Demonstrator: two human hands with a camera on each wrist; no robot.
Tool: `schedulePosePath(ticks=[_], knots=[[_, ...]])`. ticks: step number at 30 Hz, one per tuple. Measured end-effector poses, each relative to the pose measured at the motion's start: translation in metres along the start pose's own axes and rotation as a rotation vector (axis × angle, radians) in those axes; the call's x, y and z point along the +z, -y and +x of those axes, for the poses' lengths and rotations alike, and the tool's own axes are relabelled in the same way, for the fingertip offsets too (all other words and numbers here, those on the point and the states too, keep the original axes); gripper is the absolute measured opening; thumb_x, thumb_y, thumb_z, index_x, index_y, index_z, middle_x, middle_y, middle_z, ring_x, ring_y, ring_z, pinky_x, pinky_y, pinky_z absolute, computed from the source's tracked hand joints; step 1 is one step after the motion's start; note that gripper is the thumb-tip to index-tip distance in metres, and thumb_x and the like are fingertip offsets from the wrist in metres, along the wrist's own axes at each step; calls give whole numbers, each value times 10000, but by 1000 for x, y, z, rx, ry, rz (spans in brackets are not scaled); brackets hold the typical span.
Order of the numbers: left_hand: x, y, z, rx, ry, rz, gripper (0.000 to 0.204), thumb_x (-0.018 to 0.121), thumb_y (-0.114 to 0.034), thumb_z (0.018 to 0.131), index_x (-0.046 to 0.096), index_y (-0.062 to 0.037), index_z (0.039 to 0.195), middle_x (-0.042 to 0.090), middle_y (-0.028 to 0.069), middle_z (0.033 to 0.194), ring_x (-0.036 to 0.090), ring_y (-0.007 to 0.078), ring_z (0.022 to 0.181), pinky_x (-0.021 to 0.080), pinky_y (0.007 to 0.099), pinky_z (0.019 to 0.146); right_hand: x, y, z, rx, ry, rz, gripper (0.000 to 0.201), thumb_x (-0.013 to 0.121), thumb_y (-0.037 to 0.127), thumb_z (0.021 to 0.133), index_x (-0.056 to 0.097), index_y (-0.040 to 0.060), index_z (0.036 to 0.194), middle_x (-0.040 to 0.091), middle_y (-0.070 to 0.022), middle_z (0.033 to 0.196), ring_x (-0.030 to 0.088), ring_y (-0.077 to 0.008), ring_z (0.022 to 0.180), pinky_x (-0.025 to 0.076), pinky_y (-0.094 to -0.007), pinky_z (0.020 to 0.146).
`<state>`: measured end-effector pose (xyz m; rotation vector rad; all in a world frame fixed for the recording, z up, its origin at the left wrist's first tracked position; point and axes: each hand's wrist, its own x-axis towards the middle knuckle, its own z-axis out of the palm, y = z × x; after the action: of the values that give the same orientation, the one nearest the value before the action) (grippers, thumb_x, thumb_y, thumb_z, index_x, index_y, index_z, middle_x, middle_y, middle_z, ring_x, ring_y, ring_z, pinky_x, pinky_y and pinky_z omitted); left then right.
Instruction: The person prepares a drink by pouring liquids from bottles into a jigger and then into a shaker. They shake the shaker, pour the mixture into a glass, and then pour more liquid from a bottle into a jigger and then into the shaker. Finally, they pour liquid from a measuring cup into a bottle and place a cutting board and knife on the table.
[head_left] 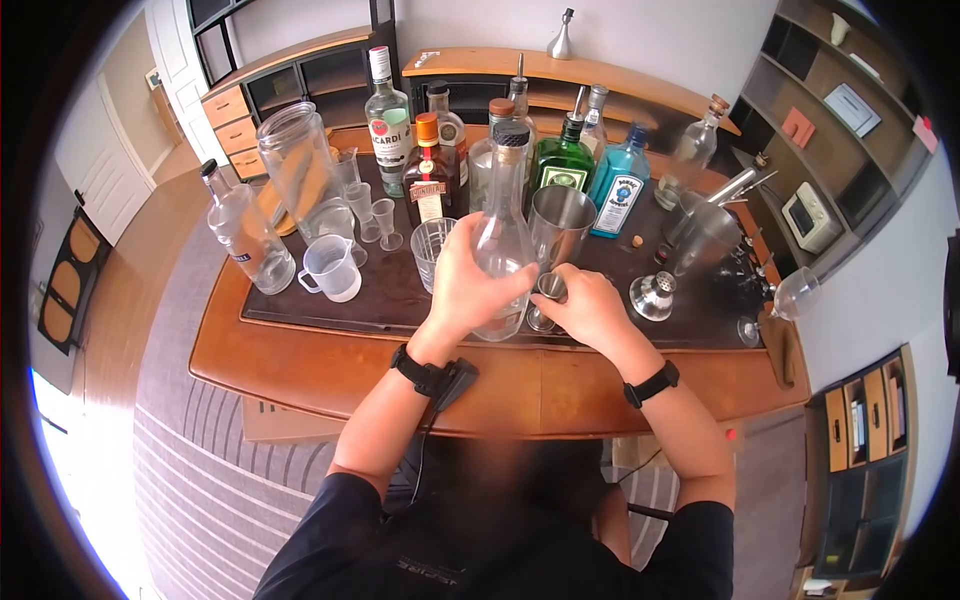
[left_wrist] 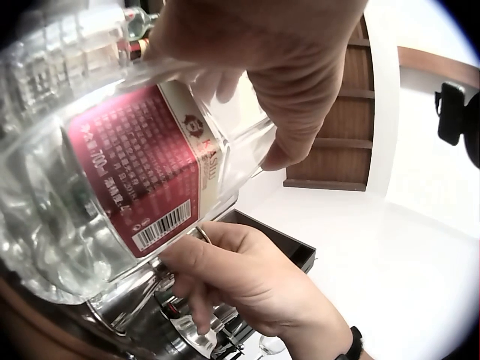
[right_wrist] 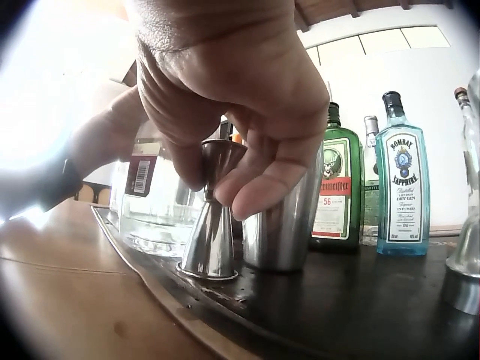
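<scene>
My left hand [head_left: 463, 285] grips a clear glass bottle [head_left: 503, 235] with a dark textured cap, low on the dark mat. Its red label [left_wrist: 135, 165] with a barcode faces the left wrist view, and clear liquid shows inside. To the right of it, my right hand [head_left: 590, 305] pinches a steel double-ended jigger [right_wrist: 208, 244] at the waist between thumb and fingers. That jigger stands upright on the mat with its wide end down. Just behind it is a tall steel shaker tin [head_left: 562, 225]. Left of the bottle, a cut-glass tumbler [head_left: 428, 262] is partly hidden by my left hand.
Behind stand several bottles, among them a green bottle [head_left: 563, 160] and a blue gin bottle [head_left: 621, 185]. A plastic measuring jug [head_left: 332, 270] and large glass jar [head_left: 300, 165] are left. On the right are a strainer top [head_left: 653, 297] and a stemmed glass [head_left: 797, 295] near the edge.
</scene>
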<state>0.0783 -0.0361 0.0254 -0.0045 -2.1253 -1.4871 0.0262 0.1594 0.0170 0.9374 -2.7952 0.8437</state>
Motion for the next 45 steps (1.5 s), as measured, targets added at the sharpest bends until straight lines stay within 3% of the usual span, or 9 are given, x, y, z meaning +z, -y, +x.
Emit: schedulePosePath(ticks=[3, 6, 13, 15, 23, 28, 31, 38, 45], knots=[[1, 4, 0, 85, -31, 26, 732, 892, -239, 687, 536, 31, 1266, 668, 122, 1089, 643, 192, 1016, 529, 359, 912, 11, -10, 3, -15, -52, 26, 437, 800, 369, 816, 625, -12, 937, 690, -228, 812, 683, -434, 808, 545, -510, 705], [1, 1, 0, 80, -27, 4, 735, 894, -246, 685, 537, 32, 1264, 669, 123, 1088, 643, 192, 1014, 528, 359, 916, 11, -11, 5, 2, -65, 80, 422, 811, 340, 810, 624, -19, 928, 687, -229, 801, 682, -429, 794, 541, -501, 695], [1, 5, 0, 50, -14, 32, 807, 898, -273, 676, 507, 51, 1303, 643, 167, 1151, 630, 241, 1079, 516, 376, 948, -6, -3, 7, 102, 29, 158, 384, 819, 302, 800, 650, -32, 886, 695, -233, 814, 695, -404, 778, 537, -458, 690], [-1, 0, -1, 10, 15, 1, 871, 902, -294, 662, 481, 74, 1330, 607, 226, 1229, 611, 315, 1160, 499, 400, 989, -8, -2, 5, 98, 31, 137, 395, 832, 323, 786, 663, -21, 882, 708, -202, 808, 712, -347, 764, 540, -414, 686], [-1, 7, -1, 56, 12, -11, 903, 899, -335, 674, 473, 98, 1343, 601, 244, 1235, 605, 320, 1169, 491, 400, 999, -51, 19, -6, 96, -40, -57, 564, 855, 484, 749, 725, -11, 985, 720, -153, 742, 724, -228, 707, 539, -348, 646], [-4, -2, -5, 36, 36, -148, 887, 887, -371, 692, 493, 86, 1342, 600, 234, 1270, 596, 316, 1199, 472, 407, 1025, -96, 50, 5, -3, -214, 316, 296, 793, 281, 894, 678, 11, 858, 544, 17, 541, 461, -31, 516, 361, -246, 485], [-2, 6, -4, 72, 16, -92, 908, 895, -378, 683, 483, 79, 1351, 599, 243, 1268, 598, 338, 1197, 464, 425, 1038, -104, 84, 23, -82, -350, 372, 305, 779, 255, 917, 625, 26, 787, 494, 43, 522, 407, 0, 515, 307, -229, 474], [-4, 6, -4, 61, 32, -50, 928, 899, -394, 681, 466, 80, 1350, 589, 249, 1271, 590, 349, 1202, 464, 431, 1039, -114, 143, 67, -269, -396, -238, 544, 693, 546, 893, 705, 3, 871, 632, -148, 637, 654, -333, 624, 513, -427, 595], [-5, 6, -3, 80, 41, -9, 961, 893, -416, 687, 443, 78, 1378, 575, 261, 1297, 583, 365, 1222, 471, 431, 1037, -118, 129, 90, -375, -257, -105, 484, 673, 451, 937, 701, -33, 953, 653, -192, 746, 635, -327, 703, 511, -410, 669]])
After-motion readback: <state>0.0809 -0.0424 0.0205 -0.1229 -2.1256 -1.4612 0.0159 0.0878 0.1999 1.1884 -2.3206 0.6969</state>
